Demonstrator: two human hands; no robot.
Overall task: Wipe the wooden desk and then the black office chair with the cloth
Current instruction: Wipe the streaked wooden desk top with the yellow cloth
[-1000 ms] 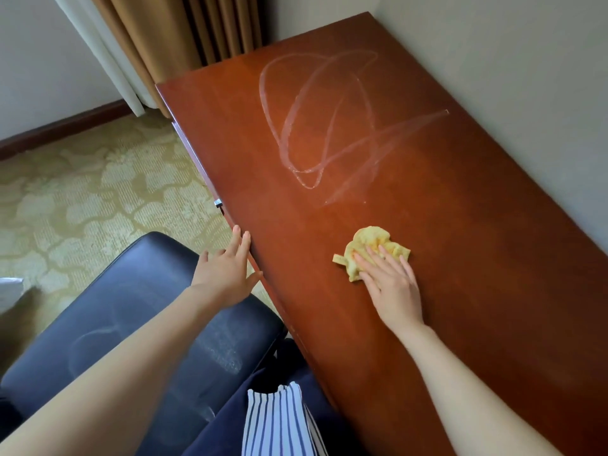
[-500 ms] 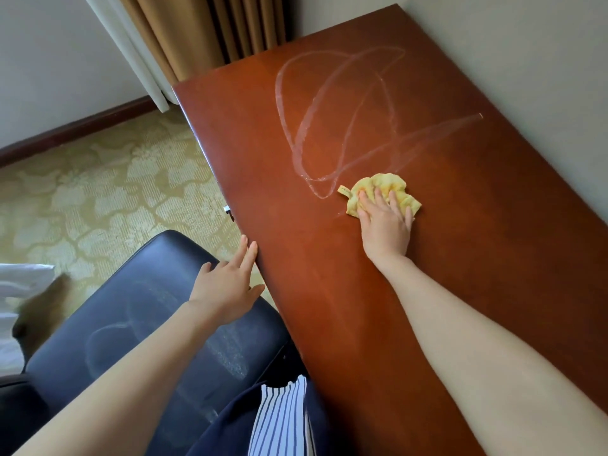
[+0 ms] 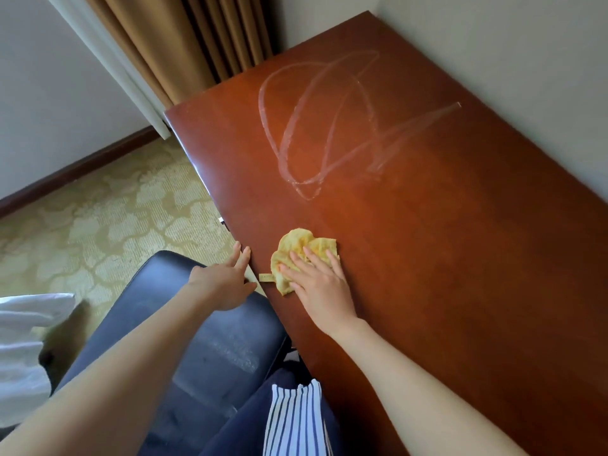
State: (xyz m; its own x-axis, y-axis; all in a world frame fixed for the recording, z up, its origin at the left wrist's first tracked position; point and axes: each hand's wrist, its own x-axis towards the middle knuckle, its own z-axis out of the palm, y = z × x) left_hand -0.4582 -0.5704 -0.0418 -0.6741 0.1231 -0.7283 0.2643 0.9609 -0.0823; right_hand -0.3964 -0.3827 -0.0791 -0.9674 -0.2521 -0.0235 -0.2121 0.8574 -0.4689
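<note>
The reddish-brown wooden desk [image 3: 444, 258] runs from the near right to the far corner, with pale looping wipe streaks [image 3: 329, 126] on its far half. A crumpled yellow cloth [image 3: 297, 248] lies near the desk's left edge. My right hand [image 3: 319, 284] presses flat on the cloth, fingers spread over it. My left hand [image 3: 227, 281] rests open against the desk's left edge, holding nothing. The black office chair [image 3: 184, 340] sits below the left hand, its seat dusty.
Tan curtains [image 3: 184, 44] hang at the far end of the desk. A wall [image 3: 526, 60] borders the desk's right side. Patterned yellow carpet [image 3: 98, 225] covers the floor at left. White fabric [image 3: 23, 350] lies at the left edge. Striped clothing [image 3: 296, 419] shows at the bottom.
My right hand has drawn the cloth back from the streaks toward me and to the desk's left edge. The left hand stays at the edge.
</note>
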